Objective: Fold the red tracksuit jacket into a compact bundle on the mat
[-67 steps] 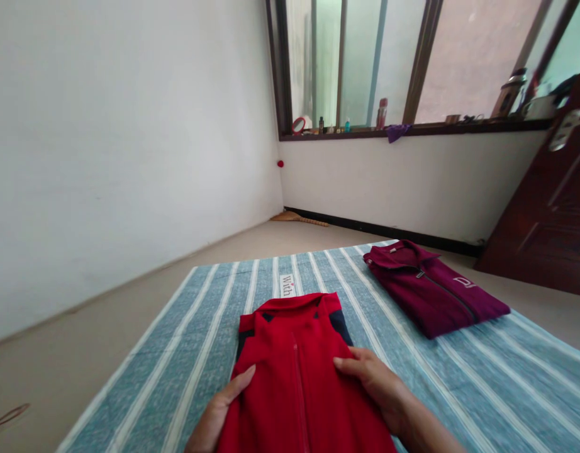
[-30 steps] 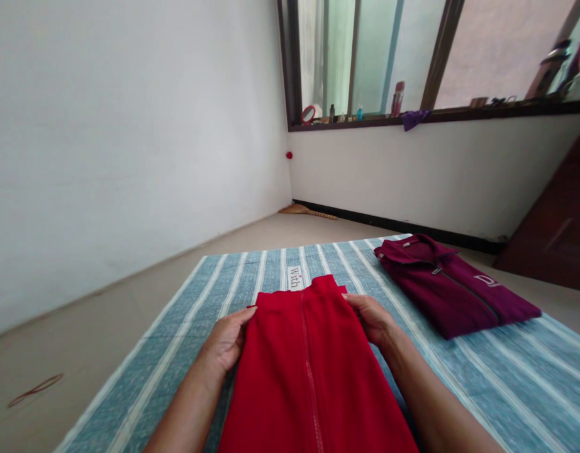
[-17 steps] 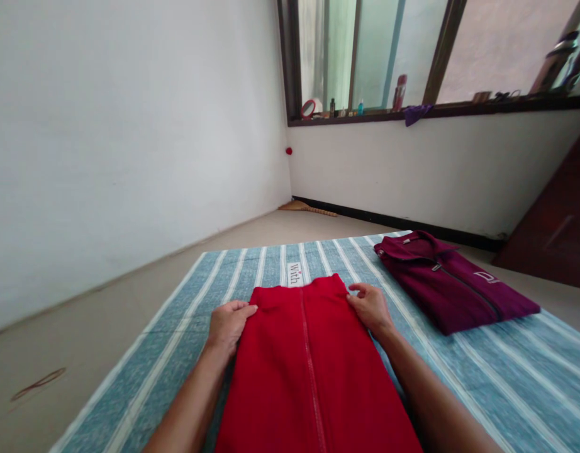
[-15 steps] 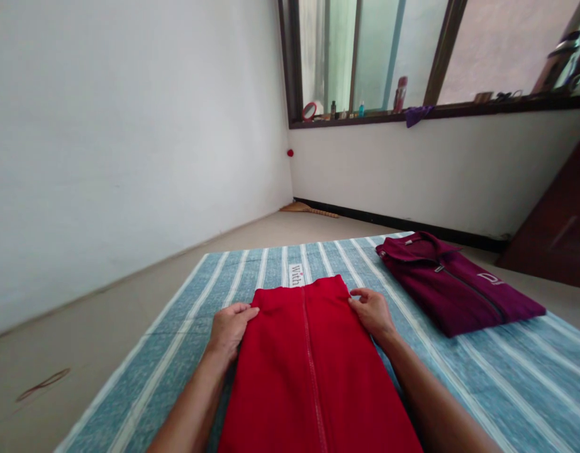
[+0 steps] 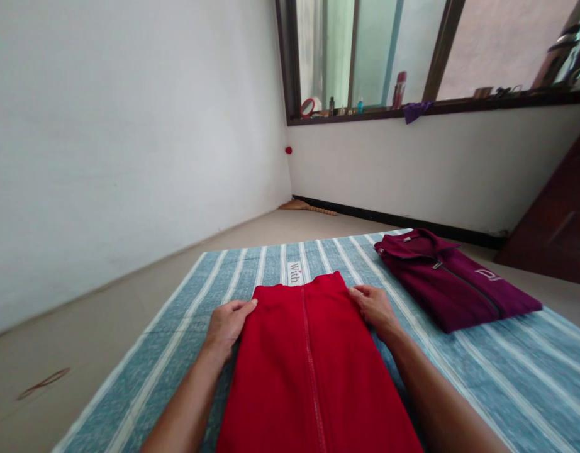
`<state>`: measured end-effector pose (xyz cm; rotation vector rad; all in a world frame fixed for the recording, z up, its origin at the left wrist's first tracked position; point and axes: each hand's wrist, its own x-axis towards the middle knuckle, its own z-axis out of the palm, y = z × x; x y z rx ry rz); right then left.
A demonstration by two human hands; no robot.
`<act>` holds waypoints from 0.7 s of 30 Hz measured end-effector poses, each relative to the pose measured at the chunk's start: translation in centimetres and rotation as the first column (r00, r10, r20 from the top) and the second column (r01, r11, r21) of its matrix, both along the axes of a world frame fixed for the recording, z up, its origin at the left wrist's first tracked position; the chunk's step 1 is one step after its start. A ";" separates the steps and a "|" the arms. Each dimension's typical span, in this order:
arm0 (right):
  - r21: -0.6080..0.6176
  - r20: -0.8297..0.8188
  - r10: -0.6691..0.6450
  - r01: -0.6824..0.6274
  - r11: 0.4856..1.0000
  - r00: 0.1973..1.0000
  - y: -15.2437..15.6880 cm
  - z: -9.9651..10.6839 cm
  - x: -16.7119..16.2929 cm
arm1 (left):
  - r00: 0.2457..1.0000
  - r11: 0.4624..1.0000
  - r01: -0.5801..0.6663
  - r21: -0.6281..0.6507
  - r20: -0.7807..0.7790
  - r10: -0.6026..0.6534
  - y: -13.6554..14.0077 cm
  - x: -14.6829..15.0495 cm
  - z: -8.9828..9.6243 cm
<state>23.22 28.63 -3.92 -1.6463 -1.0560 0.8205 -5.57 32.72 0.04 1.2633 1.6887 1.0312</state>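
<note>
Thumbs and fingers of left hand (image 5: 226, 324) and right hand (image 5: 375, 309) pinch opposite sides of a red seamed fabric garment (image 5: 286, 358), apparently folded narrow but unreleased on blue-and-white striped cloth (image 5: 160, 346), left of an already folded maroon zip-up jacket (image 5: 453, 286).

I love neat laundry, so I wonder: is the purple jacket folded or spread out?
Folded. The purple jacket lies on the striped cloth as a compact block, collar showing, with no sleeves spread beside it.
</note>
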 end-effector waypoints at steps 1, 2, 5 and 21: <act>-0.012 -0.006 0.018 -0.018 1.000 1.000 0.0 0.0 0.0 | 1.000 1.000 0.016 -0.024 0.014 -0.016 -0.1 -0.1 0.1; -0.022 -0.003 0.032 -0.032 0.999 0.999 0.1 -0.1 0.0 | 0.999 0.998 0.034 -0.044 0.025 -0.033 -0.1 -0.2 0.2; -0.018 0.047 0.038 -0.037 0.999 0.998 0.4 0.1 0.0 | 0.998 0.997 0.064 -0.051 0.028 -0.063 -0.1 -0.2 0.5; 0.008 0.399 -0.077 0.080 0.997 0.914 -0.5 1.1 0.5 | 0.995 0.994 0.051 -0.095 -0.085 -0.059 -5.5 0.5 2.6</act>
